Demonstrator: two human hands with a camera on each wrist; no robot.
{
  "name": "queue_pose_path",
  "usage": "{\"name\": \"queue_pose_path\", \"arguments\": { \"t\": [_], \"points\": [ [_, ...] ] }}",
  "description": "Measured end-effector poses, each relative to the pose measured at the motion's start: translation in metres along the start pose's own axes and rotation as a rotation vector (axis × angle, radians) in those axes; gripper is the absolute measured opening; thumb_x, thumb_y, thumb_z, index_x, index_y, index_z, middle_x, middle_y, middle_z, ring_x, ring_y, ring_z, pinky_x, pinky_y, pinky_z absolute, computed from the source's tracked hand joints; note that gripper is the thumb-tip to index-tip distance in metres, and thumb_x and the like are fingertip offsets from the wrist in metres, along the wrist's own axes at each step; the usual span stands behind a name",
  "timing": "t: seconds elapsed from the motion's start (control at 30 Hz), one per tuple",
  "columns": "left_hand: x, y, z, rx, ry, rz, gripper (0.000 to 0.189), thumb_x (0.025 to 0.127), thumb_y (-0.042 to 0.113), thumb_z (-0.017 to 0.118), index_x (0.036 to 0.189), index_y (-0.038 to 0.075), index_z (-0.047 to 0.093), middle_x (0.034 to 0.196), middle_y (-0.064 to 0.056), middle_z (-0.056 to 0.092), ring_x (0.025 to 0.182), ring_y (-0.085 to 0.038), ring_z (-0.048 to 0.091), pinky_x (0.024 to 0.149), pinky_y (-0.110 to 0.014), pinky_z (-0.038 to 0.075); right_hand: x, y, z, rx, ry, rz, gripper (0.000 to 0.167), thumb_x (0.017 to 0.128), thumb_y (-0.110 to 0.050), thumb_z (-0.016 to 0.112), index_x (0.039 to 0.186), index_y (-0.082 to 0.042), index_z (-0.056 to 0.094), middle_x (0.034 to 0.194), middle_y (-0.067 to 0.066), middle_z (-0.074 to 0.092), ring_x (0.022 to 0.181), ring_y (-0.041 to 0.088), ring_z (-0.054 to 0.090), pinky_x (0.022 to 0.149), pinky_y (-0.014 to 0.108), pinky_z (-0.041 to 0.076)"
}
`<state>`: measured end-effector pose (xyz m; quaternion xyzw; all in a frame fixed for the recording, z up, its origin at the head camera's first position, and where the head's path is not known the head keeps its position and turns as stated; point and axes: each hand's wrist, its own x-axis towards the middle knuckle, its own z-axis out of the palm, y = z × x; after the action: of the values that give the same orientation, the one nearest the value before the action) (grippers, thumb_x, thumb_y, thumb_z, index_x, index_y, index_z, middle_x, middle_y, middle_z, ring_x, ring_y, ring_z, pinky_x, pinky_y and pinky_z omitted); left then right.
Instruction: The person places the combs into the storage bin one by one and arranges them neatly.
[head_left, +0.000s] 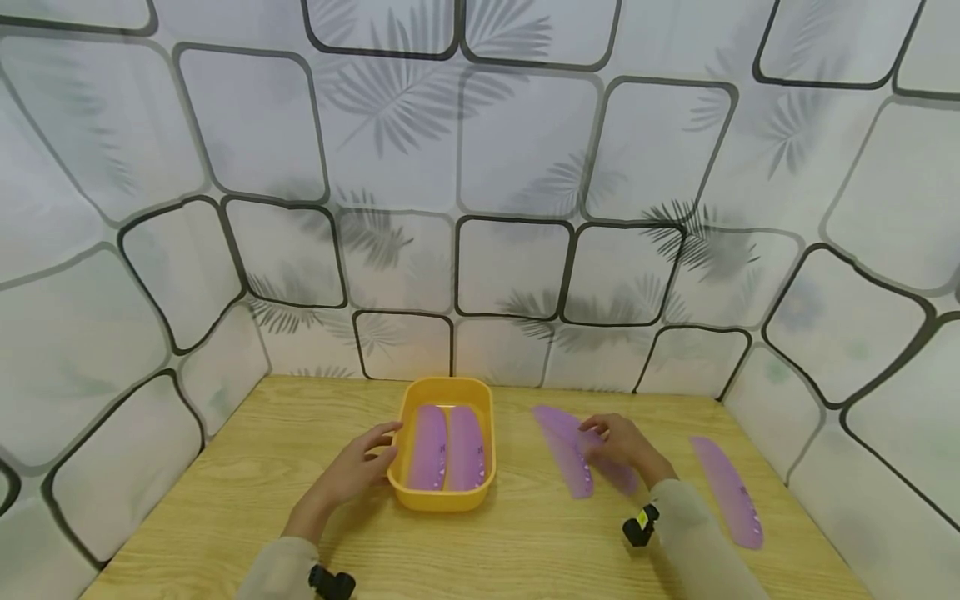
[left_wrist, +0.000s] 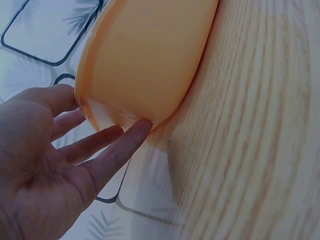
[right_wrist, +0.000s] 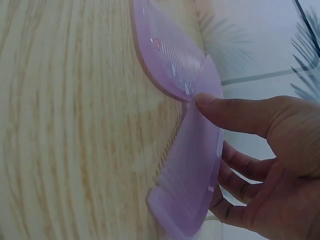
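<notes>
My right hand [head_left: 626,446] grips a translucent purple comb [right_wrist: 192,160], thumb on the near side and fingers behind its back edge. This comb slants across one end of another purple comb [head_left: 566,458] on the table. My left hand [head_left: 356,471] rests its fingertips [left_wrist: 142,127] against the outer wall of a yellow plastic container [head_left: 442,502], fingers loosely extended. Inside the container, a left comb [head_left: 427,450] and a right comb [head_left: 467,450] lie side by side. Farther right, one more purple comb [head_left: 727,492] lies on the table beside my right forearm.
The light wood-grain table [head_left: 517,550] is bounded at the back and sides by patterned white sheeting [head_left: 517,267]. A small black camera [head_left: 641,527] is on the right wrist, another black camera [head_left: 332,582] on the left.
</notes>
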<state>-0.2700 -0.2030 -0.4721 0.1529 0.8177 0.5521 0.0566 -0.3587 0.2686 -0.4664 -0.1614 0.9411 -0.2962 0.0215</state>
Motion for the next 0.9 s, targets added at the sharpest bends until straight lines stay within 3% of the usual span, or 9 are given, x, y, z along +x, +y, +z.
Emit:
{"name": "queue_pose_path", "arguments": {
  "t": [0.5,0.73,0.9],
  "points": [
    [-0.001,0.001,0.001,-0.002,0.010,-0.018,0.053,0.111,0.020,0.049,0.158,0.002,0.035,0.155,-0.038,0.037,0.129,-0.050,0.058,0.089,-0.043,0.064,-0.005,-0.005,-0.013,0.013,-0.037,-0.107,0.036,0.077,-0.005,0.083,0.112,-0.001,0.074,0.111,0.025,0.072,0.101,0.036,0.067,0.075,0.036,0.057],
    [-0.001,0.001,-0.002,-0.008,0.005,-0.013,0.053,0.111,0.020,0.049,0.159,0.001,0.034,0.155,-0.039,0.037,0.128,-0.050,0.058,0.089,-0.044,0.064,-0.008,-0.010,-0.017,0.105,-0.081,-0.075,0.036,0.082,-0.002,0.078,0.117,0.003,0.073,0.112,0.024,0.069,0.074,0.018,0.060,0.055,0.030,0.053],
    [-0.001,0.001,-0.001,-0.011,0.002,-0.014,0.053,0.111,0.019,0.048,0.158,0.001,0.034,0.155,-0.039,0.036,0.128,-0.049,0.059,0.090,-0.044,0.064,-0.010,-0.011,-0.018,0.149,-0.095,-0.047,0.039,0.083,-0.002,0.077,0.121,0.004,0.072,0.117,0.025,0.069,0.069,0.014,0.059,0.054,0.032,0.055]
  ]
}}
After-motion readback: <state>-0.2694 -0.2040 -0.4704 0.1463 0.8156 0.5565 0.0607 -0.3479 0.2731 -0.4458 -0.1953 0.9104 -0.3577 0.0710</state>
